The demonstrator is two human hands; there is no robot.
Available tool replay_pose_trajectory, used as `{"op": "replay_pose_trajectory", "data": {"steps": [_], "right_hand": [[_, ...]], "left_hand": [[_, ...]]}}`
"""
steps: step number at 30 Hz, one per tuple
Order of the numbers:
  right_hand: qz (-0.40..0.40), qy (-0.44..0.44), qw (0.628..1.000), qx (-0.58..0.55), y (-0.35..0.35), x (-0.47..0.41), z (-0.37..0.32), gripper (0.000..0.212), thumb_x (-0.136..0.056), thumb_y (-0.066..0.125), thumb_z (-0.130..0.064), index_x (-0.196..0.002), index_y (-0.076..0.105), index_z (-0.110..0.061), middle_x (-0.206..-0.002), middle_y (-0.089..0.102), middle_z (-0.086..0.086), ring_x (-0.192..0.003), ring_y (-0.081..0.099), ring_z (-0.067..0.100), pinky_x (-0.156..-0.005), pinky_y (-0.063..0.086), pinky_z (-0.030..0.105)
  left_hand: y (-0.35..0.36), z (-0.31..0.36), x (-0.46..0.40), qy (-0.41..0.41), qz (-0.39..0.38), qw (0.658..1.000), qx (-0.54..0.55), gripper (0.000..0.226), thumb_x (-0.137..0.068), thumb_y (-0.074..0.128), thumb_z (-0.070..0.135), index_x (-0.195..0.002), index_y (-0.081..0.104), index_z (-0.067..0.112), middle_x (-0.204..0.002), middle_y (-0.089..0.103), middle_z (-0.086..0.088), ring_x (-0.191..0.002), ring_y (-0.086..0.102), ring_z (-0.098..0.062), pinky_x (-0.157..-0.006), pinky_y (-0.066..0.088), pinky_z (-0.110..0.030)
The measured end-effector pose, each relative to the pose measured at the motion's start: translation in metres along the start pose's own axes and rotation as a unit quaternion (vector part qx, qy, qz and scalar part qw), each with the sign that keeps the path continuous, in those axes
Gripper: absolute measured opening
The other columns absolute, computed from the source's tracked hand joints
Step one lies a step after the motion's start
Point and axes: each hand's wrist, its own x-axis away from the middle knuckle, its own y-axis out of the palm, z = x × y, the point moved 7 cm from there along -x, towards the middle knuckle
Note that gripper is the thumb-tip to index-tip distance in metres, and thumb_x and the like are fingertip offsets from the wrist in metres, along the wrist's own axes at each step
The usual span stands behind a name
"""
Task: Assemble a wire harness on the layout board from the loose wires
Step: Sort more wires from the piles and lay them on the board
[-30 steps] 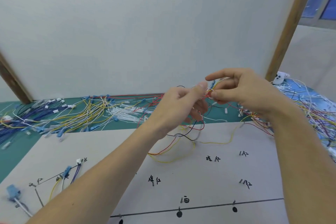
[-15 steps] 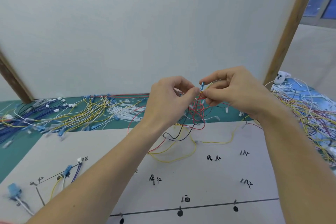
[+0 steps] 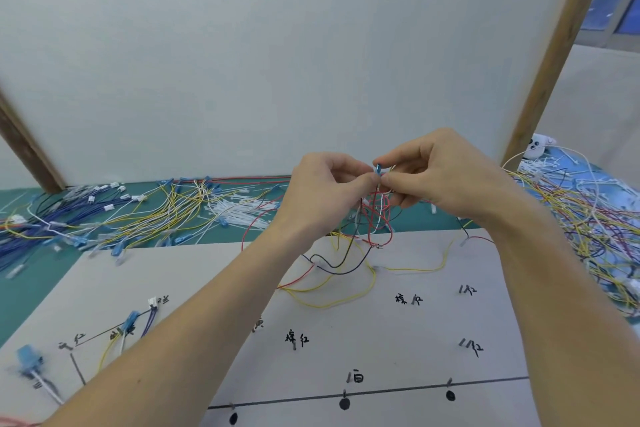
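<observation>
Both hands are raised above the far edge of the white layout board (image 3: 381,329). My left hand (image 3: 325,191) pinches a bunch of thin wires (image 3: 377,215), mostly red, with black, white and yellow strands. My right hand (image 3: 440,170) pinches a small blue connector (image 3: 378,168) at the top of that bunch, fingertips of the two hands touching. The wires hang down in loops and trail onto the board as yellow, red and black strands (image 3: 332,291). The board carries handwritten labels, drawn lines and black dots.
Loose blue, yellow and white wires (image 3: 114,215) with white cable ties (image 3: 239,208) lie on the green mat at the back left. A tangled heap of wires (image 3: 588,225) fills the right side. A blue connector with wires (image 3: 130,321) sits on the board's left. Wooden posts stand at both sides.
My hands have closed together: the left hand's fingers curled onto the wire bunch, the right index finger bent down onto the blue connector. The wires gathered into tighter loops beneath them.
</observation>
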Motion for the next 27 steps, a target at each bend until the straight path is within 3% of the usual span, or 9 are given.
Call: {"op": "replay_pose_trajectory", "data": {"steps": [3,8,13,17,20,24,27], "right_hand": [[-0.007,-0.016,1.000,0.008,0.002,0.001,-0.005,0.015,-0.090,0.076,-0.013,-0.102,0.077,-0.023,-0.072,0.078,-0.001,-0.066,0.076,0.016,-0.058,0.057,0.018],[-0.003,-0.031,0.999,0.009,0.002,0.000,-0.009,0.016,-0.089,0.077,-0.007,-0.097,0.076,-0.020,-0.073,0.078,0.001,-0.066,0.077,0.016,-0.065,0.063,0.028],[0.002,-0.047,0.999,0.017,0.002,-0.002,-0.012,0.016,-0.086,0.077,-0.003,-0.091,0.080,-0.019,-0.076,0.079,0.003,-0.071,0.077,0.018,-0.071,0.062,0.028],[0.012,-0.064,0.996,0.063,0.003,-0.002,-0.016,0.021,-0.086,0.075,-0.003,-0.086,0.079,-0.024,-0.072,0.077,-0.006,-0.066,0.073,0.007,-0.068,0.057,0.021],[0.032,-0.088,0.992,0.086,0.002,-0.002,-0.020,0.020,-0.086,0.075,-0.005,-0.085,0.078,-0.025,-0.069,0.074,-0.011,-0.065,0.068,0.002,-0.064,0.050,0.014],[0.059,-0.124,0.983,0.122,0.001,0.000,-0.027,0.016,-0.086,0.077,-0.009,-0.086,0.078,-0.025,-0.082,0.071,-0.012,-0.076,0.065,0.006,-0.065,0.045,0.011],[0.049,-0.120,0.987,0.095,0.005,-0.001,-0.026,0.015,-0.088,0.073,-0.004,-0.087,0.077,-0.018,-0.069,0.069,-0.020,-0.064,0.062,-0.002,-0.059,0.042,0.007]], "left_hand": [[0.001,-0.005,0.000,-0.036,-0.017,0.998,0.044,0.010,-0.092,0.077,0.026,-0.100,0.078,0.021,-0.082,0.080,0.004,-0.066,0.067,-0.003,-0.053,0.046,-0.017],[0.003,-0.014,-0.002,-0.095,-0.034,0.988,0.117,0.017,-0.095,0.070,0.020,-0.111,0.077,0.019,-0.088,0.076,0.000,-0.073,0.063,-0.014,-0.058,0.048,-0.024],[-0.001,-0.020,-0.004,-0.112,-0.025,0.975,0.189,0.016,-0.094,0.069,0.014,-0.106,0.078,0.018,-0.087,0.073,0.003,-0.071,0.062,-0.012,-0.061,0.049,-0.024],[-0.001,-0.021,-0.006,-0.109,-0.028,0.969,0.220,0.015,-0.096,0.069,0.016,-0.107,0.078,0.019,-0.089,0.076,0.003,-0.069,0.070,-0.009,-0.067,0.047,-0.027],[-0.001,-0.024,-0.006,-0.121,-0.030,0.969,0.211,0.015,-0.094,0.070,0.017,-0.107,0.077,0.020,-0.091,0.077,0.004,-0.066,0.072,-0.011,-0.058,0.039,-0.028],[-0.004,-0.027,-0.006,-0.148,-0.016,0.955,0.255,0.019,-0.092,0.073,0.013,-0.110,0.074,0.017,-0.089,0.078,-0.001,-0.061,0.071,-0.012,-0.046,0.034,-0.021],[-0.005,-0.027,-0.006,-0.153,-0.010,0.955,0.256,0.016,-0.092,0.073,0.015,-0.107,0.075,0.018,-0.090,0.078,-0.001,-0.063,0.072,-0.011,-0.043,0.037,-0.019]]}}
